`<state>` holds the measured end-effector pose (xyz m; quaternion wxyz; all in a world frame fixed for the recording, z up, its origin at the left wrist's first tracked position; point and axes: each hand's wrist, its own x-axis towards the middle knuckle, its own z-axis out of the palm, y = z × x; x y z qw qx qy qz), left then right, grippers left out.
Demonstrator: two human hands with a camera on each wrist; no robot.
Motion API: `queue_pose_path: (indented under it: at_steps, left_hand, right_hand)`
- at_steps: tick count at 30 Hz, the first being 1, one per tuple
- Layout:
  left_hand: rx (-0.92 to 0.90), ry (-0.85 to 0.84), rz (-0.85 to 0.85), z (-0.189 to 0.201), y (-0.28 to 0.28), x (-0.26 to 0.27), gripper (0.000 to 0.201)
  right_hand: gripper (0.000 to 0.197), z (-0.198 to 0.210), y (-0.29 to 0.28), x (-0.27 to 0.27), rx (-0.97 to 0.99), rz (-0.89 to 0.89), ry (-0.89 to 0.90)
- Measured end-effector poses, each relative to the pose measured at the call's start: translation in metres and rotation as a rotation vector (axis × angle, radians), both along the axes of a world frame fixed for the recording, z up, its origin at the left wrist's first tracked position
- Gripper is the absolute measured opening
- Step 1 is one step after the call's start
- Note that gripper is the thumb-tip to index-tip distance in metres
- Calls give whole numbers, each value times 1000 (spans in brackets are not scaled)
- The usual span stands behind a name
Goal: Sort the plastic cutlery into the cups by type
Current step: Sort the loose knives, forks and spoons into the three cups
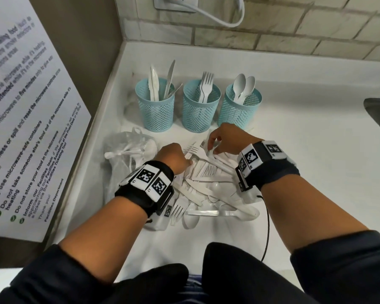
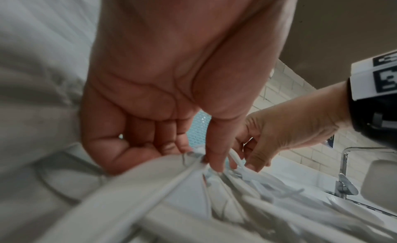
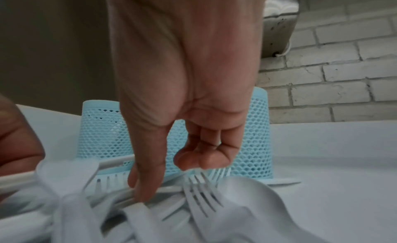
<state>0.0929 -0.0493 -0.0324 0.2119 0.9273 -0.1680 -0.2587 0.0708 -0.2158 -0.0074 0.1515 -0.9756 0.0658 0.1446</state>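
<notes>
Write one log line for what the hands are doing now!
left hand: fingering pile of cutlery | right hand: reaching into pile, grip unclear | cups: knives, forks, spoons already sorted | step: picking next pieces

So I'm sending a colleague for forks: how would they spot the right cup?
On the white counter, three blue mesh cups stand in a row before the brick wall. Take the middle cup: fork tines stick up from it, while its neighbours hold knives and spoons.

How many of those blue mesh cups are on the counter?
3, in a row by the wall: left cup holds knives, middle cup forks, right cup spoons. None seems hidden.
</notes>
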Motion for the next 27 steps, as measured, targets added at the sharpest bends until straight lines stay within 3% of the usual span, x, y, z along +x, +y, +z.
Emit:
queue_pose_path:
  at_steps: [6, 18, 27]
  left_hand:
    - [-62, -30, 37, 5, -1, -2, 34]
    - [-116, -78, 125, 15, 6, 1, 30]
    - [-214, -192, 137, 32, 6, 1, 25]
  right_hand:
    - [31, -2, 2, 2, -103, 108, 8]
    - [18, 18, 1, -3, -264, 160, -11]
    - [13, 47, -8, 3, -200, 101, -1]
